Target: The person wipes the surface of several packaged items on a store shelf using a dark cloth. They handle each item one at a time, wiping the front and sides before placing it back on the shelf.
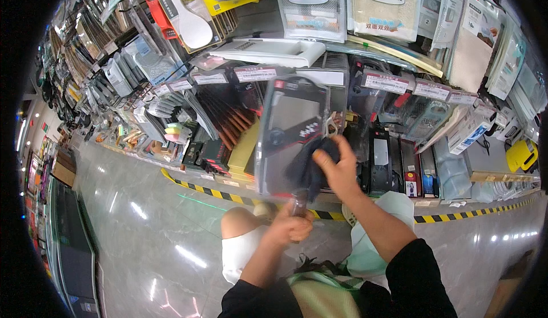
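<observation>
My left hand [293, 224] is closed around the dark handle of a utensil, low in front of the shelf. With my right hand [336, 159] I hold a dark cloth [309, 166], which lies against the upper part of that utensil and hides its head; motion blurs both. Behind the cloth hangs a large clear-plastic package with a dark printed card [276, 140]; whether my right fingers touch it, I cannot tell. A metal piece [331, 126] shows just above my right fingertips.
Hanging packaged cloths [311, 8], a white rice paddle [190, 18], brown wooden-handled utensils [231, 123] and black boxes [380, 162] fill the shelves. Yellow-black tape [445, 218] edges the floor. A dark panel [72, 241] stands at left.
</observation>
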A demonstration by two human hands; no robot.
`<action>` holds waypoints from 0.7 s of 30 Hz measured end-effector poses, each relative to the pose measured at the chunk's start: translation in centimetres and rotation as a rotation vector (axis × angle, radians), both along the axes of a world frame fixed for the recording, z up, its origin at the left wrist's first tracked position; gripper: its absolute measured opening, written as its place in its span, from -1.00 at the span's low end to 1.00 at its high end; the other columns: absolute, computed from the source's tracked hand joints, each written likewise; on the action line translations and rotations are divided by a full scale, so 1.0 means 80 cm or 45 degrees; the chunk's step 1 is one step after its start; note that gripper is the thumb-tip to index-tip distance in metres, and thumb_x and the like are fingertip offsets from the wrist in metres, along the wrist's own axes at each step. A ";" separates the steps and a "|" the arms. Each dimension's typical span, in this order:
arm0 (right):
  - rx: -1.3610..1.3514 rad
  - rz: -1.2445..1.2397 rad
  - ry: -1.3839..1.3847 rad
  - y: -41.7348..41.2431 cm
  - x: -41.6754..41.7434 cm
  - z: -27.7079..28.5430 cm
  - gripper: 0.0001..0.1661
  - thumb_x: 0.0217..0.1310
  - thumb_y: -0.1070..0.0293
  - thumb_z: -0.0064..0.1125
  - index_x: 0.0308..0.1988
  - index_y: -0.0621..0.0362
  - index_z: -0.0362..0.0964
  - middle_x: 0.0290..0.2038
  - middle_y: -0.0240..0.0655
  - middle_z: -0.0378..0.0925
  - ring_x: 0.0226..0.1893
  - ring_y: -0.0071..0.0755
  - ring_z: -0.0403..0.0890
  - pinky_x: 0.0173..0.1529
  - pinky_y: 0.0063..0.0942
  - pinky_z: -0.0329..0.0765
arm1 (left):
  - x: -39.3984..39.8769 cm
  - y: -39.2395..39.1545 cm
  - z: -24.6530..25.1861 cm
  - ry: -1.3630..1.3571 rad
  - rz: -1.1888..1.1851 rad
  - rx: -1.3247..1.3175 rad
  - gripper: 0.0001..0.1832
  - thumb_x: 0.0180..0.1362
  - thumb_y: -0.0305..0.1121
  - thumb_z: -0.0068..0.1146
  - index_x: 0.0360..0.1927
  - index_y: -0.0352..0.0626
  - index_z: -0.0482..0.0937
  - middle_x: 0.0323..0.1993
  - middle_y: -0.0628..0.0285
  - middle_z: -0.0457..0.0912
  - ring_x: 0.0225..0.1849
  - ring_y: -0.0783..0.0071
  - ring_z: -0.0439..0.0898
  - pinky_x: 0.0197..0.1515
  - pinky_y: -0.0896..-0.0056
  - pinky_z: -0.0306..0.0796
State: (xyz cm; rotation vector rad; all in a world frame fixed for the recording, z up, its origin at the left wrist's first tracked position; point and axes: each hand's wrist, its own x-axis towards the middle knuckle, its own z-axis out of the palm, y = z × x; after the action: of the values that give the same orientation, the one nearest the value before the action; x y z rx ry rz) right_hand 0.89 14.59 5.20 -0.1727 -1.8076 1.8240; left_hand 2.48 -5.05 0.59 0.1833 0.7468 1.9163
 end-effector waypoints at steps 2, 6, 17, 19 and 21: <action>-0.050 -0.273 0.072 0.027 -0.017 0.002 -0.45 0.19 0.27 0.37 0.07 0.36 0.40 -0.14 -0.28 0.60 -0.15 -0.46 0.55 0.00 -0.45 0.50 | 0.008 0.003 0.010 0.059 -0.095 -0.100 -0.85 0.10 -0.64 0.08 -0.32 -0.30 0.35 -0.72 0.33 0.28 -0.77 0.67 0.20 -0.73 0.56 -0.03; -0.324 -0.612 0.253 0.099 -0.037 -0.005 -0.58 0.37 0.23 0.21 0.03 0.34 0.40 -0.18 -0.31 0.56 -0.20 -0.44 0.50 -0.04 -0.45 0.47 | 0.016 0.020 0.022 0.432 -0.202 -0.449 -0.87 0.13 -0.57 0.11 -0.36 -0.17 0.38 -0.70 0.41 0.31 -0.74 0.69 0.23 -0.69 0.54 0.03; 1.168 -0.454 0.618 -0.005 0.019 0.001 -0.62 -0.19 0.34 0.42 -0.31 0.16 0.43 -0.09 -0.14 0.50 -0.10 0.07 0.51 0.02 -0.04 0.41 | 0.020 0.033 0.004 0.345 -0.134 -0.644 -0.85 0.14 -0.53 0.12 -0.34 -0.15 0.36 -0.70 0.43 0.30 -0.73 0.68 0.24 -0.69 0.53 0.05; 1.300 -0.113 0.709 -0.020 0.026 -0.008 -0.54 -0.29 0.26 0.48 -0.31 0.11 0.45 -0.08 -0.19 0.51 -0.07 0.02 0.54 -0.02 -0.10 0.51 | 0.021 0.032 0.004 0.260 -0.080 -0.630 -0.84 0.15 -0.53 0.11 -0.28 -0.16 0.35 -0.70 0.43 0.29 -0.73 0.68 0.23 -0.69 0.53 0.05; 1.336 -0.068 0.743 -0.013 0.013 -0.001 -0.56 -0.29 0.27 0.47 -0.31 0.10 0.46 -0.09 -0.22 0.50 -0.06 0.01 0.53 -0.04 -0.13 0.52 | 0.020 0.032 0.006 0.292 -0.016 -0.529 -0.81 0.16 -0.54 0.11 -0.22 -0.18 0.34 -0.69 0.43 0.29 -0.73 0.68 0.23 -0.69 0.54 0.05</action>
State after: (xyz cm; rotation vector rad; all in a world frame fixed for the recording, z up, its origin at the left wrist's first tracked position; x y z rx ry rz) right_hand 1.96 13.58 5.14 0.6262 -1.9978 0.5871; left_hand 4.10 -2.49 1.08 0.1486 1.2750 1.7016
